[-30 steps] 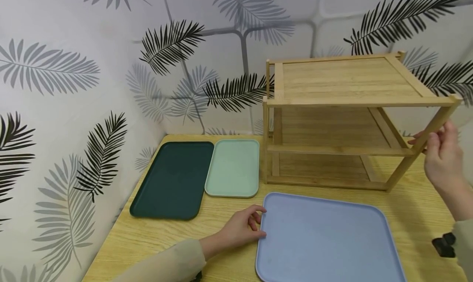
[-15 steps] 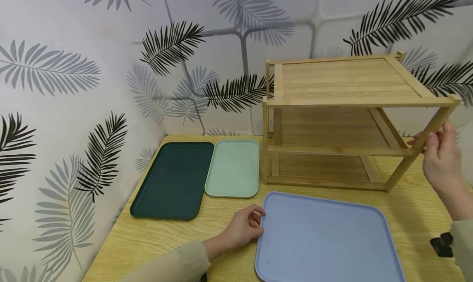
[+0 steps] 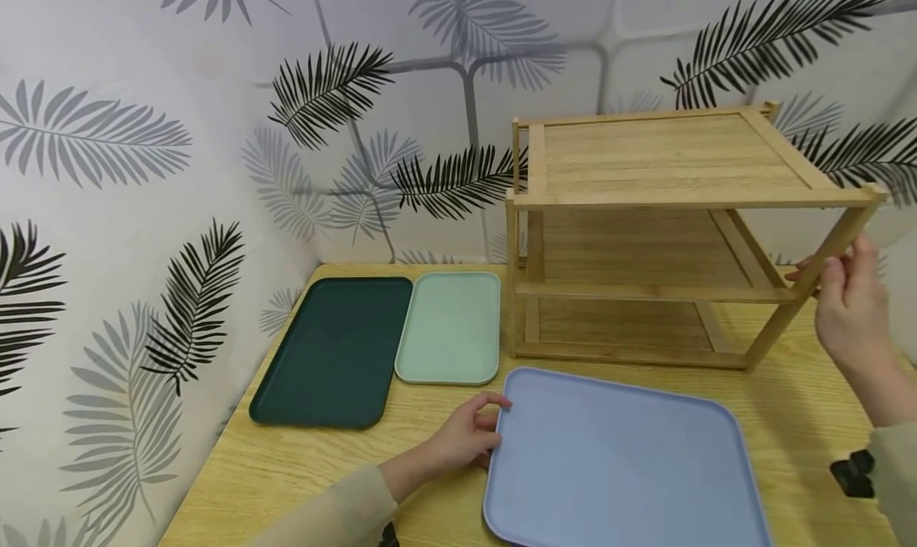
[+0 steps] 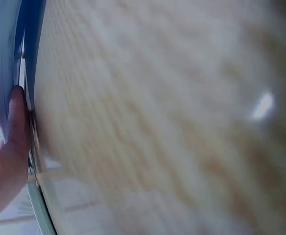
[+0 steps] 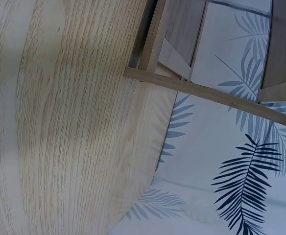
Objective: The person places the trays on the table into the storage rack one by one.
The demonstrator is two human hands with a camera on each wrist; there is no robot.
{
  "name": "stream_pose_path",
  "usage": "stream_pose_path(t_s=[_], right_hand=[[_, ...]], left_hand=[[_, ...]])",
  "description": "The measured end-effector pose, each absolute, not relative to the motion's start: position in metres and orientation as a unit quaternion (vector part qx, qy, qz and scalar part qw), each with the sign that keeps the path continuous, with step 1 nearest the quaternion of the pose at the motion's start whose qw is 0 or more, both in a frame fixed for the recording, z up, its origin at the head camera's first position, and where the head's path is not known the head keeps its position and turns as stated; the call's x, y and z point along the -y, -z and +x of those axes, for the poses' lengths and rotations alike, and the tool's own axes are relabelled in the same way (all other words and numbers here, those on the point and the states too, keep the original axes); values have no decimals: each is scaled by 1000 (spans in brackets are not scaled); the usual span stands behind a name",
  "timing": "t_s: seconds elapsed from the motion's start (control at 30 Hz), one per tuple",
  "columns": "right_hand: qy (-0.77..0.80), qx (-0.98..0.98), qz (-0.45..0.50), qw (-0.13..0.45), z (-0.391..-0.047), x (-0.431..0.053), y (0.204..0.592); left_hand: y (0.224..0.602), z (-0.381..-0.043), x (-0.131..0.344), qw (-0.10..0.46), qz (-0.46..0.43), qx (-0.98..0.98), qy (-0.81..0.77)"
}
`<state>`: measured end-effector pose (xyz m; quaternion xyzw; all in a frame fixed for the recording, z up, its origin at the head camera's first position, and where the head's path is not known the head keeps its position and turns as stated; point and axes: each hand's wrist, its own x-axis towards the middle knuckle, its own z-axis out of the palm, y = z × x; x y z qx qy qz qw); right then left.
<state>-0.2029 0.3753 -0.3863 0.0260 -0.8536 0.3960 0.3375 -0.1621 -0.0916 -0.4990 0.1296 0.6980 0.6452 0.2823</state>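
Observation:
A blue tray (image 3: 623,459) lies at the front of the table in the head view. My left hand (image 3: 462,435) pinches its left edge. The left wrist view has the tray's rim (image 4: 4,54) raised, with a finger (image 4: 18,115) under it; a darker blue strip runs just below, and I cannot tell whether it is a second tray or a reflection. At the right, a three-tier wooden rack (image 3: 673,157) stands by the wall. My right hand (image 3: 856,308) holds its slanting front right post (image 5: 206,95), its fingers partly hidden behind it.
Left of the rack, a dark green tray (image 3: 333,352) and a pale green tray (image 3: 450,328) lie side by side on the wooden table (image 3: 286,483). A leaf-patterned wall covering (image 3: 215,157) rises behind and on the left.
The blue tray has shifted slightly to the left, and its left edge looks raised. My left fingers have taken hold of that edge. The right hand stays on the rack's post.

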Motion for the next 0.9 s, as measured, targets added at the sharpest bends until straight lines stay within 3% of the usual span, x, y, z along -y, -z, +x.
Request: stream_pose_path(t_s=[0.27,0.9], right_hand=[[-397,850,37,343,-204,-373,386],[-405,857,32,318,-201,-375,387]], left_hand=[[494,-163,109,355,149,-606,-696],[489,-135,130,289,110,-573,-759]])
